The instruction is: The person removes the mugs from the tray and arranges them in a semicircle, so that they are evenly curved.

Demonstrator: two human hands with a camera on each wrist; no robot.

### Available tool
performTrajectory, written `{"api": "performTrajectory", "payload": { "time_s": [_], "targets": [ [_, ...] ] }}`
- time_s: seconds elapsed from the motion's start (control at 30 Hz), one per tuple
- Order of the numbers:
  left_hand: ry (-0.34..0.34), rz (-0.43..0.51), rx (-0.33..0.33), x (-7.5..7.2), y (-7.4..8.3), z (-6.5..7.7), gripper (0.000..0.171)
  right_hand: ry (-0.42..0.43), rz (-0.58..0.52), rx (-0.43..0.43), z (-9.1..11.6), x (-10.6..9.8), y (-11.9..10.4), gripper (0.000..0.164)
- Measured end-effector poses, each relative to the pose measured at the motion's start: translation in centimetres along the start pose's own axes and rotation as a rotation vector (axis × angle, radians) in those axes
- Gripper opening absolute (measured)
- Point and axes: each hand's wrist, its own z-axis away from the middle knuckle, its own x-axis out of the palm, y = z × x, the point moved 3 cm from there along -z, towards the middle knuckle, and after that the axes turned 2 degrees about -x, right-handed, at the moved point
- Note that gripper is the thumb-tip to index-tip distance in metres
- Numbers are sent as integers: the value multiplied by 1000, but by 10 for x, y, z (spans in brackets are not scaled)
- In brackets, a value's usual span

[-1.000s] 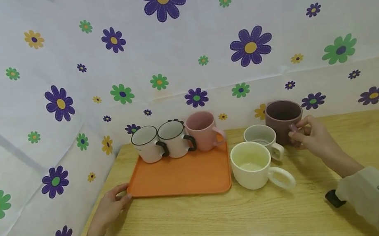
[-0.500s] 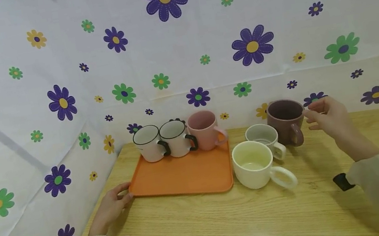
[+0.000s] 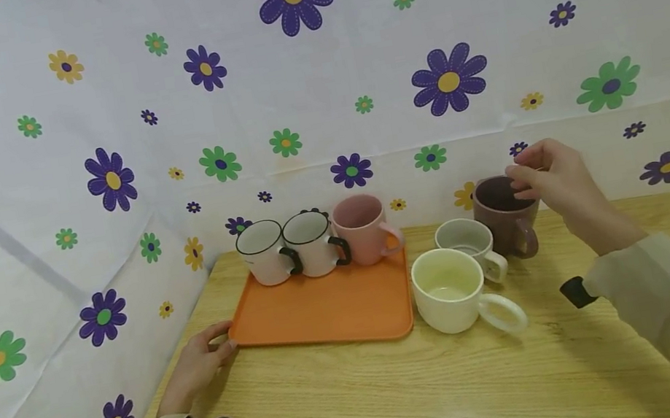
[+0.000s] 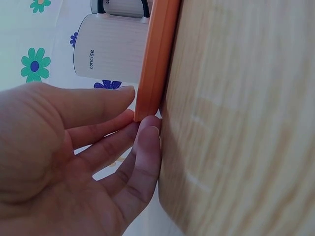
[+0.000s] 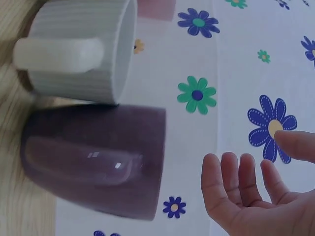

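In the head view, my left hand [image 3: 198,365] is at the near left corner of an orange tray [image 3: 326,314]. The left wrist view has the thumb against the tray's rim [image 4: 153,69] and curled fingertips around its corner. My right hand [image 3: 561,193] is raised at the rim of a dark purple mug [image 3: 498,230], overlapping it in the head view. From the right wrist, the hand [image 5: 251,196] appears apart from the mug [image 5: 93,157], fingers loosely bent, nothing held. Beside that mug are a small grey-white mug [image 3: 465,239] and a pale cream mug [image 3: 450,300] with a ring handle.
Two white mugs with black rims, one left [image 3: 263,254] and one right [image 3: 309,246], stand with a pink mug [image 3: 360,230] along the tray's back. A flower-patterned cloth [image 3: 373,40] rises behind the wooden table [image 3: 354,405].
My right hand lets go of the purple mug's handle, draws back to the right, then rises and moves left over its rim. The left hand stays at the tray corner.
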Motion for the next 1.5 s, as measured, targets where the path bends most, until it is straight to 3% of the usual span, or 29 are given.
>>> {"api": "performTrajectory", "payload": {
  "time_s": [0.47,0.87,1.23,1.5],
  "targets": [
    [11,0,5,0,3,2,50,-151,5,35,-16,43,-30,46],
    [11,9,34,0,4,3,49,-288,-52,50,-29,80,-43,43],
    [2,-17,-15,-1,2,2,51,-310,-24,133,-42,111,-42,38],
    [2,-24,-15,0,3,2,51,-443,18,224,-45,129,-37,44]
  ]
}}
